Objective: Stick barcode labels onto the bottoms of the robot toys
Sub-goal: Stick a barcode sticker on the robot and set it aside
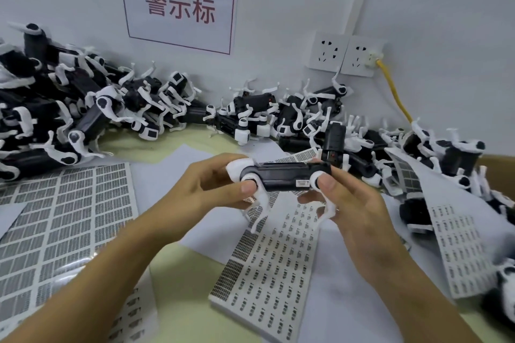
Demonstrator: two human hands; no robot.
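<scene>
A black-and-white robot toy (281,177) is held lengthwise above the table, its dark underside turned toward me and its white legs hanging down. A small white barcode label (302,183) sits on that underside near the right end. My left hand (214,186) grips the toy's left end, thumb on the white joint. My right hand (354,200) grips the right end, thumb tip pressed just beside the label. Below the toy lies a stack of label sheets (267,281).
Heaps of the same robot toys fill the back left (64,108), the back middle (250,117) and the right side (434,164). Peeled label sheets (55,225) cover the left of the table. A yellow cable (395,92) hangs from a wall socket.
</scene>
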